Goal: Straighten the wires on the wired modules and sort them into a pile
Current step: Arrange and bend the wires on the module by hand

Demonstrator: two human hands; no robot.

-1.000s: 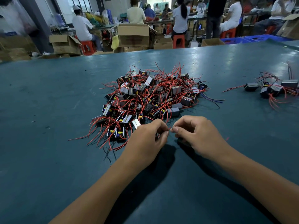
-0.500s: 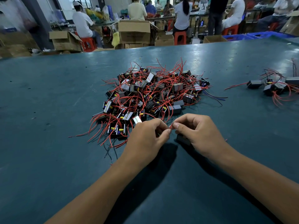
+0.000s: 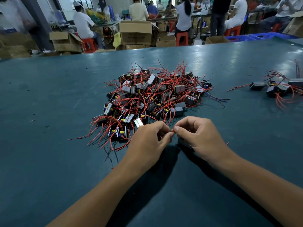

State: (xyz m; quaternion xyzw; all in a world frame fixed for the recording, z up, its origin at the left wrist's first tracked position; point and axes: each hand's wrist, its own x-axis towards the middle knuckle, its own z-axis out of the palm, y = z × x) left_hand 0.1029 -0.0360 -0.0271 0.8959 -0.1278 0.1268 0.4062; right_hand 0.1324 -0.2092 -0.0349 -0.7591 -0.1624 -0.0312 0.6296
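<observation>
Since a second before, little had shifted: both hands sat a touch lower in the head view, their fingertips pressed closer together over the same short red wire (image 3: 173, 130). The left hand (image 3: 148, 142) and right hand (image 3: 200, 136) met at 6 o'clock of the big tangled heap of wired modules (image 3: 154, 99), each pinching that wire, while the right hand's lower fingers also seemed to hold a dark module (image 3: 184, 143) just above the green table (image 3: 49, 161). The step in hand looked to be straightening one lead; next would call for drawing the wire taut between the pinches, then carrying the module to the small sorted pile (image 3: 278, 87) at 3 o'clock, well apart from the heap. No brand, label or writing could be read anywhere.
</observation>
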